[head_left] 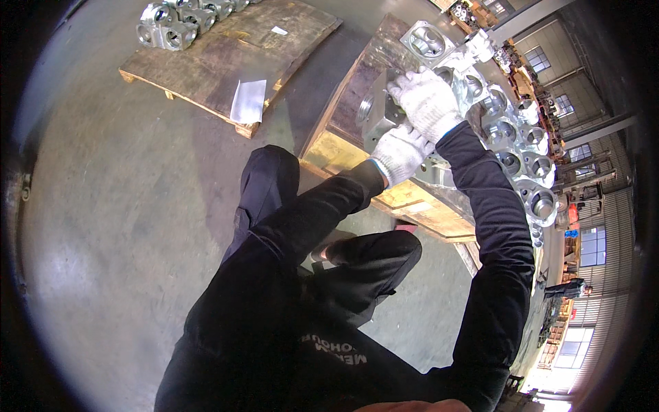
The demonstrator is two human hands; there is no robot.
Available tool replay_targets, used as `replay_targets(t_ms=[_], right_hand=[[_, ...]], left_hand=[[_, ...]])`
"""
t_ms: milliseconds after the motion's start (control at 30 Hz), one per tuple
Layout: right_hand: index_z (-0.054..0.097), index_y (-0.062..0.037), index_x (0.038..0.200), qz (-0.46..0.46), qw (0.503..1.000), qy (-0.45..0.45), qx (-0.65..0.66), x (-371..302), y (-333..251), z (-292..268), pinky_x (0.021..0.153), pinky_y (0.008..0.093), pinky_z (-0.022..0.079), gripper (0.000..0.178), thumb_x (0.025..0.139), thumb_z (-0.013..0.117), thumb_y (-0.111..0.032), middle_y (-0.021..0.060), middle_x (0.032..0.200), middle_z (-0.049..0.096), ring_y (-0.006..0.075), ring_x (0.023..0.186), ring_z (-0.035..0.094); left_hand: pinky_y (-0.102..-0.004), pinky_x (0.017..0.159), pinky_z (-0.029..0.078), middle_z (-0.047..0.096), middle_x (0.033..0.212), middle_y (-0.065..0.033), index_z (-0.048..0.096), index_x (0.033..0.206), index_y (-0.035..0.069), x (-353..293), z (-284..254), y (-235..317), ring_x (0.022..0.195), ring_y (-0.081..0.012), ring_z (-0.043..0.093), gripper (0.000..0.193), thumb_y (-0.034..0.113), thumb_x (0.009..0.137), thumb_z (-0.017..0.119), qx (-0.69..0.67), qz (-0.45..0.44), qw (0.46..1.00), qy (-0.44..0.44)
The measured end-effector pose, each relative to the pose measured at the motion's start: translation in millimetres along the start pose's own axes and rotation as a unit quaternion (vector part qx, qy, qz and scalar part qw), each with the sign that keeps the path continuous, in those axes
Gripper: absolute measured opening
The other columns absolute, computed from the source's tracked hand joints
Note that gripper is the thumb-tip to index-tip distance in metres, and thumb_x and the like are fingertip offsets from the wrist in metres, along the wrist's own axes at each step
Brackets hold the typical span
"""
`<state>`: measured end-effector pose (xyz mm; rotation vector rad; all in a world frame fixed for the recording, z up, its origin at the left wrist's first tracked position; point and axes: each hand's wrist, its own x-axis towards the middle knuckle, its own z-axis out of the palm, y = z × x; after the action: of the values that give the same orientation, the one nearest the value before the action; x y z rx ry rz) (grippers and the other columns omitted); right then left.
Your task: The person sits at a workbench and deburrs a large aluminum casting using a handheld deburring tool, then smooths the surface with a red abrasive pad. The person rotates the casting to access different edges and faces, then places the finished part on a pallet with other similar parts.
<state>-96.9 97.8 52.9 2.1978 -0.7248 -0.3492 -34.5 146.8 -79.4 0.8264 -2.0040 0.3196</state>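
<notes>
Both my hands wear white knit gloves and are close together over a wooden crate-like stand (336, 152). My right hand (427, 103) has its fingers bent over the top of a squarish grey metal block (382, 118). Below it, my left hand (401, 155) rests against the block's near side, its fingers closed. What the left fingers hold, if anything, is hidden by the right wrist and glove. A round, ridged metal piece (366, 108) shows at the block's left face.
Shiny metal castings with round bores (509, 162) crowd the stand's right side, and another (427, 42) sits beyond my hands. A low wooden pallet (226, 58) at the far left bears more castings (167, 34) and a white sheet (248, 101). A person (566, 289) stands far right.
</notes>
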Motion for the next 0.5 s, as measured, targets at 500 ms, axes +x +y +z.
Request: replay_targets(t_ms=[500], right_hand=[[0.069, -0.0158, 0.124, -0.006, 0.999, -0.045, 0.021, -23.3, -21.3, -38.6, 0.105, 0.0394, 0.044, 0.035, 0.091, 0.058, -0.023, 0.0041, 0.117, 0.07, 0.0211, 0.114, 0.064]], left_hand=[[-0.0416, 0.117, 0.038, 0.052, 0.152, -0.0152, 0.048, 0.151, 0.009, 4.4, 20.0, 9.5, 0.138, -0.0281, 0.052, 0.052, 0.027, 0.103, 0.046, -0.066, -0.099, 0.99, -0.072]])
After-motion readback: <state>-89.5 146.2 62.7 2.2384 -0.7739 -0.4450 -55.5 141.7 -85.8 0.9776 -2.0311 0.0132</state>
